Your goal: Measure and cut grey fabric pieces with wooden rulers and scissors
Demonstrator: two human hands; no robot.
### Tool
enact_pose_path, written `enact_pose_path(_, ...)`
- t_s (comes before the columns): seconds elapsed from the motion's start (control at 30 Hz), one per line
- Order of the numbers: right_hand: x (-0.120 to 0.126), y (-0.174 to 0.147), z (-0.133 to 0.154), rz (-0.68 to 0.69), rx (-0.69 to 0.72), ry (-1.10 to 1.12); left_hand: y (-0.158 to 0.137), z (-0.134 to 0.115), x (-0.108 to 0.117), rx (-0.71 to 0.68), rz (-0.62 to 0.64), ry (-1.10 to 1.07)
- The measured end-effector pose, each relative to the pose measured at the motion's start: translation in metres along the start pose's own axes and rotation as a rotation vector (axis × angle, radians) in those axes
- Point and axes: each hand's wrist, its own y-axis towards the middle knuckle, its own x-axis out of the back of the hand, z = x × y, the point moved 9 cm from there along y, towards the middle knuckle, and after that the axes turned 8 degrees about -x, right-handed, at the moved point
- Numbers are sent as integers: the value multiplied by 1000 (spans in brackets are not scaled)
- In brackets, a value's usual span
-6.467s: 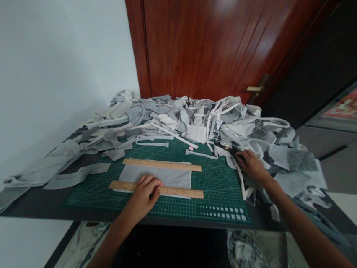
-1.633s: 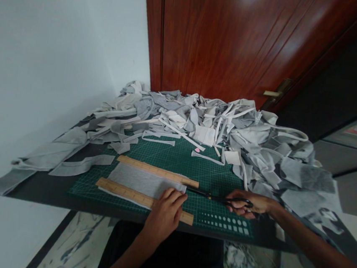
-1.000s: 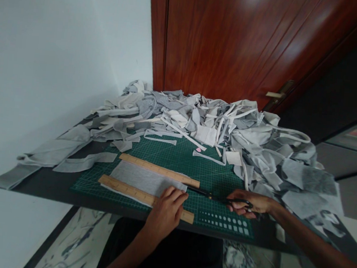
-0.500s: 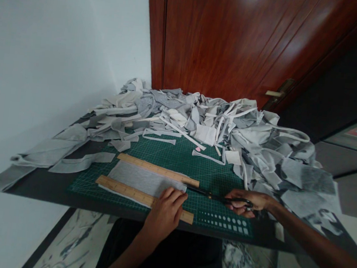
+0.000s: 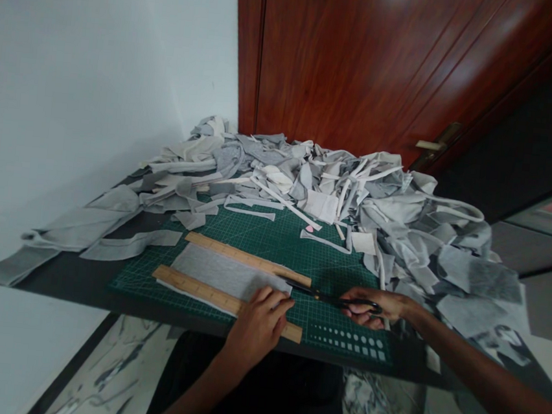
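A rectangle of grey fabric (image 5: pixel 230 273) lies on the green cutting mat (image 5: pixel 152 274) between two wooden rulers. The far ruler (image 5: pixel 246 257) runs along its back edge, and the near ruler (image 5: pixel 200 289) crosses its front edge. My left hand (image 5: pixel 260 316) lies over the near ruler, fingers resting on the fabric's right part. My right hand (image 5: pixel 368 307) is closed round the handles of black scissors (image 5: pixel 304 290). Their blades point left and reach over the fabric's right end, close to the far ruler.
A heap of grey and white fabric scraps (image 5: pixel 325 205) covers the back and right of the dark table (image 5: pixel 78 282). Thin strips lie on the mat's far part. A wall stands at left, a brown door (image 5: pixel 343 64) behind. Scraps litter the floor.
My right hand has moved the scissors a little left, so the blades reach further over the fabric beside the far ruler. My left hand keeps its place; the view has shifted slightly.
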Motion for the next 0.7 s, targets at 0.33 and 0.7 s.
enact_pose_path(0.33, 0, 0, 17, -6, 56, -104, -1, 1, -2, 11, 14, -16)
enact_pose_path(0.7, 16, -3, 18, -6, 51, -115, -1, 2, -3, 32, 28, -4)
